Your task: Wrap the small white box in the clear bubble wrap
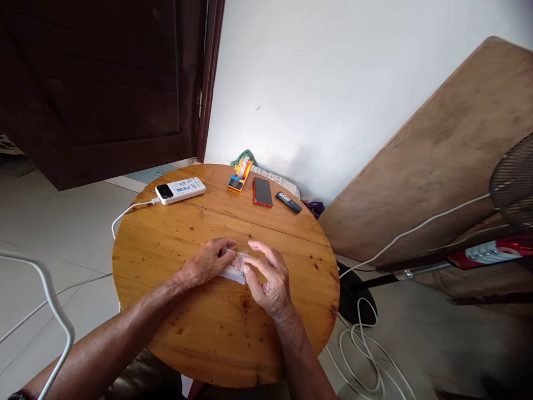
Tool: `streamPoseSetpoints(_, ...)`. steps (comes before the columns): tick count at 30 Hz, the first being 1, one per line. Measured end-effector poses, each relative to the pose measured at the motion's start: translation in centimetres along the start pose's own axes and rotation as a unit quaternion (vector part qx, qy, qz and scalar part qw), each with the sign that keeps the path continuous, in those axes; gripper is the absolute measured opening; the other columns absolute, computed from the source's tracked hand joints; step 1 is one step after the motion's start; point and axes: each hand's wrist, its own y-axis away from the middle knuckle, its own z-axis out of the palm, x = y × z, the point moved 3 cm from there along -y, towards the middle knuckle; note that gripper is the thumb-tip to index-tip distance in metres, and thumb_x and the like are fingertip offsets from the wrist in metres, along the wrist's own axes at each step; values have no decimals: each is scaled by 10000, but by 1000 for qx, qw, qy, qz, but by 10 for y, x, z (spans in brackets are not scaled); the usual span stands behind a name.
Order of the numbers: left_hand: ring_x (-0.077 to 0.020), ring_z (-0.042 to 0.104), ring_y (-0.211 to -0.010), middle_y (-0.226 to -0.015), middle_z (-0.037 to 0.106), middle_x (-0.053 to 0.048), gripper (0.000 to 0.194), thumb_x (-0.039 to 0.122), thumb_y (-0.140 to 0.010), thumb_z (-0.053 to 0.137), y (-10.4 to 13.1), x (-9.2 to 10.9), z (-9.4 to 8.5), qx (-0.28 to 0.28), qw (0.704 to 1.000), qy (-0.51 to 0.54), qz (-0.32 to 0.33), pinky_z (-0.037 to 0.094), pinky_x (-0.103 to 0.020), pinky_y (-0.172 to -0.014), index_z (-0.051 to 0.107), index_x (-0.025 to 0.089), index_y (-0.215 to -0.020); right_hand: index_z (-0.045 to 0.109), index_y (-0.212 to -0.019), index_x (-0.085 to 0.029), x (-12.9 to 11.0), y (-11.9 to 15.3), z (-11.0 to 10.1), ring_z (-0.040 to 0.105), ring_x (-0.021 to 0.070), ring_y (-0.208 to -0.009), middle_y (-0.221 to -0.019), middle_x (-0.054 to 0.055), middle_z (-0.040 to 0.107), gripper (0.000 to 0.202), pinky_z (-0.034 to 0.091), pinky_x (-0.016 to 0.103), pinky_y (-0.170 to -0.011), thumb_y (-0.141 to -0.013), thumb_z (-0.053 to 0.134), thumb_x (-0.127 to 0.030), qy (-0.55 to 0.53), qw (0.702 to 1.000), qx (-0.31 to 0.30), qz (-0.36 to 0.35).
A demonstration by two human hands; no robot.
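A small clear plastic packet (237,273) with pale contents and reddish print lies low over the middle of the round wooden table. My left hand (211,259) is closed on its left end, thumb on top. At the packet's right edge is my right hand (270,280), its fingers curved and spread apart. Its thumb and index tips are close to the edge; whether they touch it is hard to tell. Part of the packet is hidden behind my left fingers.
Along the far side of the wooden table (158,244) are a white power bank (183,190) with a cable, an orange tape dispenser (240,175), a red-edged phone (262,192) and a small dark device (288,201). A fan (514,183) and coiled cable (366,350) are at right.
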Motion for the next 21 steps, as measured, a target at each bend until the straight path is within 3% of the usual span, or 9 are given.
streamPoseSetpoints(6, -205, 626, -806, -993, 737, -92, 397, 354, -815, 498, -2, -2, -1, 35, 999, -22, -4, 492, -304, -761, 714, 145, -1074, 697, -983, -234, 6, 1, 8, 629, 258, -1050, -1188, 97, 657, 177, 493, 435, -902, -888, 548, -223, 26, 998, -47, 43)
streamPoseSetpoints(13, -221, 641, -837, -1080, 737, -87, 519, 363, -711, 603, 0, -7, -1, 7, 999, 46, -21, 509, -319, -779, 696, 155, -1177, 679, -1005, -218, 13, 3, 11, 615, 272, -1106, -1203, 110, 648, 169, 485, 443, -959, -882, 576, -273, 4, 995, -50, 90)
streamPoseSetpoints(21, -271, 666, -957, -1166, 716, -104, 551, 356, -670, 648, -1, -7, -6, 2, 995, 91, -46, 521, -351, -830, 691, 169, -1186, 613, -1155, -230, 20, 4, 7, 594, 240, -1153, -1208, 96, 643, 244, 476, 414, -999, -947, 490, -263, -38, 991, 11, 126)
